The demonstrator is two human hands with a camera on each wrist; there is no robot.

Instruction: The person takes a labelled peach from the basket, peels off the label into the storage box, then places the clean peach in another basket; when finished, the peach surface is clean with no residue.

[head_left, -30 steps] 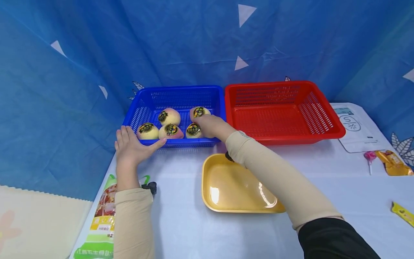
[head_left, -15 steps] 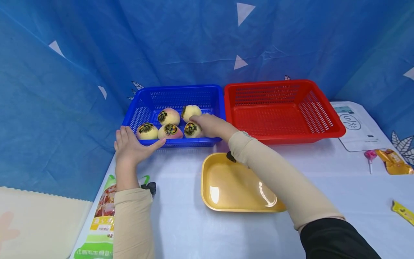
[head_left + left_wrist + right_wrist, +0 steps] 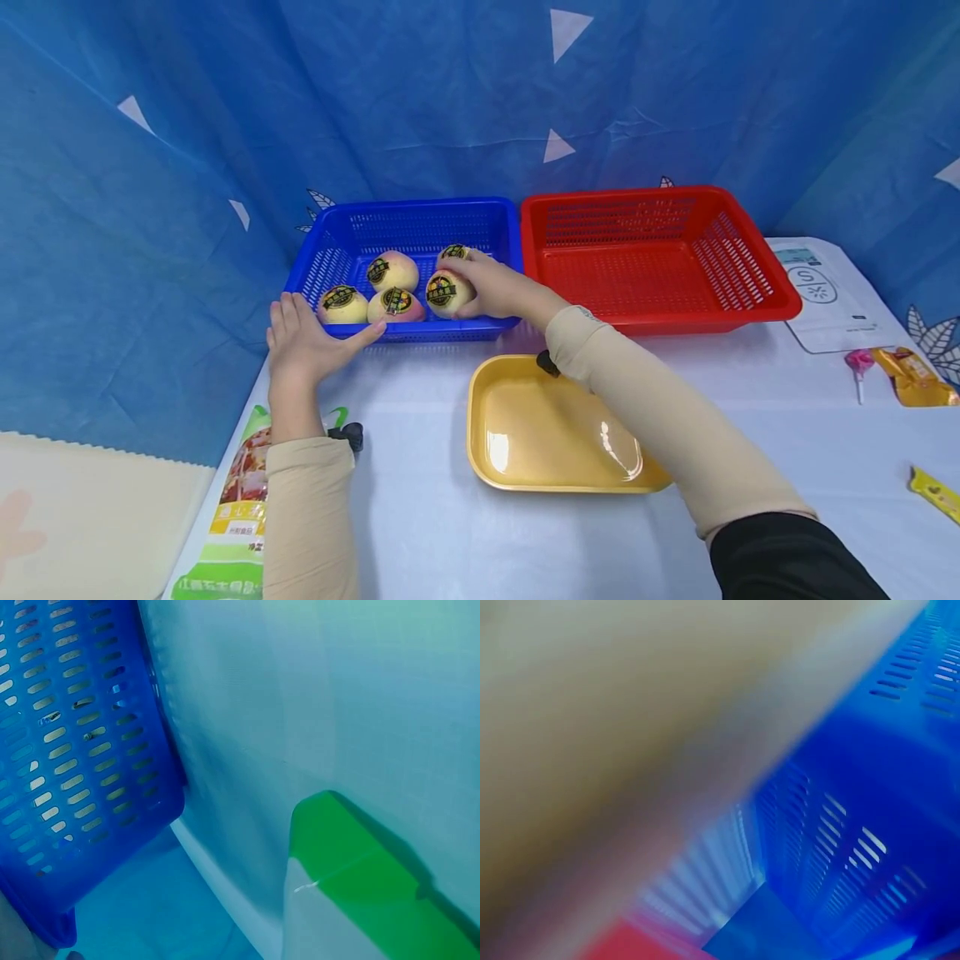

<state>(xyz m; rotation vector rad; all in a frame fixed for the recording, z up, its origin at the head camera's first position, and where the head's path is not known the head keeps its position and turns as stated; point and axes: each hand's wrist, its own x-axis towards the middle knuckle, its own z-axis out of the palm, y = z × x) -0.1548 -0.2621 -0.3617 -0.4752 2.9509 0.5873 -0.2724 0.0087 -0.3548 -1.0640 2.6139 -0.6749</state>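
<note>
In the head view my right hand (image 3: 501, 287) reaches into the right part of the blue basket (image 3: 420, 203) and grips a pale yellow peach (image 3: 447, 294) with a black-and-gold label. Just behind it lies another peach (image 3: 454, 251), partly covered by the fingers. Toward the basket's left, a front peach (image 3: 396, 305), a back peach (image 3: 393, 272) and a left peach (image 3: 342, 305) lie together. My left hand (image 3: 306, 340) rests at the basket's front left corner, fingers straight and thumb along the rim. The right wrist view is mostly blocked by a blurred near surface.
A red basket (image 3: 615, 320) stands right beside the blue one. In front is a yellow tray (image 3: 555, 425), partly under my right forearm. A food bag (image 3: 232, 517) lies at left. At right are a white package (image 3: 832, 308), a lollipop (image 3: 858, 362), and an orange wrapper (image 3: 913, 377).
My right hand has raised the front right peach slightly and shifted a little right. The peach behind it has rolled, its label turning about. My left hand stays in place.
</note>
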